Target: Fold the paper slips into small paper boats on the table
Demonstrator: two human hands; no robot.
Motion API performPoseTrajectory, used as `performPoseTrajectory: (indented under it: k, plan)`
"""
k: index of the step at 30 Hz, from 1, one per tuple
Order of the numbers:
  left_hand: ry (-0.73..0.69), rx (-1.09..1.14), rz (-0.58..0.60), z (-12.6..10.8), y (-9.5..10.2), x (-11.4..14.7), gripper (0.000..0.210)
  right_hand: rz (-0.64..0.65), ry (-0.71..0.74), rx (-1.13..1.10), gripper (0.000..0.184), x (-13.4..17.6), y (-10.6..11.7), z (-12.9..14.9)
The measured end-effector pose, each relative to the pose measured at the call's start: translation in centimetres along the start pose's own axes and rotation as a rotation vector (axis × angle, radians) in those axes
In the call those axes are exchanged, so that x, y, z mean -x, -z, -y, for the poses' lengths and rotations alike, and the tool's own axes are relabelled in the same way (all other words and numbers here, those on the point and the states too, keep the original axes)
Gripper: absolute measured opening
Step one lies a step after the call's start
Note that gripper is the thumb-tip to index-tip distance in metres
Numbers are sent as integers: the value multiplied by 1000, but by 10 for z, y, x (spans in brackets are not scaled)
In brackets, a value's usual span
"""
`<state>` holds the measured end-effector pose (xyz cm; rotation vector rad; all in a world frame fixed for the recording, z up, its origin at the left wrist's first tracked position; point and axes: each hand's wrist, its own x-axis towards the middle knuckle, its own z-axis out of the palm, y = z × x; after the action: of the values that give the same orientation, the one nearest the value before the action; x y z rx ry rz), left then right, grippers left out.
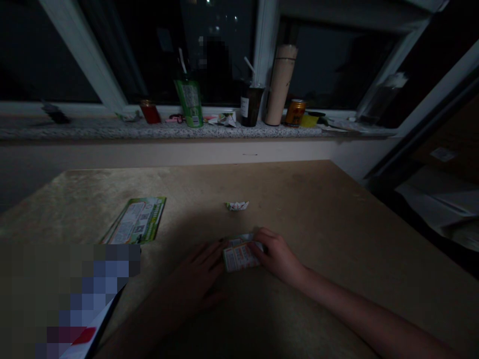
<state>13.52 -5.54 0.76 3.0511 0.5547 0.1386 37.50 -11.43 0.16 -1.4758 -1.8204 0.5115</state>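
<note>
A printed paper leaflet [240, 258], folded over, lies on the table in front of me. My right hand [280, 257] grips its right end, thumb on top and fingers curled around the edge. At the other end, my left hand [198, 271] lies flat with its fingers stretched out, the fingertips at the leaflet's left edge. Dim light makes the left fingers hard to see. Just beyond the hands sits a small folded paper piece [237, 205], shaped like a little boat. Several green and white leaflets [138, 222] are stacked on the left.
The wooden table [299, 194] reaches to a wall under a stone windowsill [130, 130]. On the sill stand a green container [190, 102], a dark cup with a straw [251, 104], a tall flask [280, 85], a gold can [295, 113] and a red jar [150, 111]. Blurred-out blocks cover the lower left.
</note>
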Motion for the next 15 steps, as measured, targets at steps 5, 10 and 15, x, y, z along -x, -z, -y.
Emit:
performPoseTrajectory:
  k: [5,10,15]
  plan:
    - [233,-64,-112,-9,12,-7,37,7,6,14,13,-2,-2,-2]
    - [239,-73,-224,-37,13,-10,33,17,-7,74,10,-7,-2,-1]
    - [84,-12,-118,-63,-4,-10,62,6,-22,105,9,-13,-3,-1]
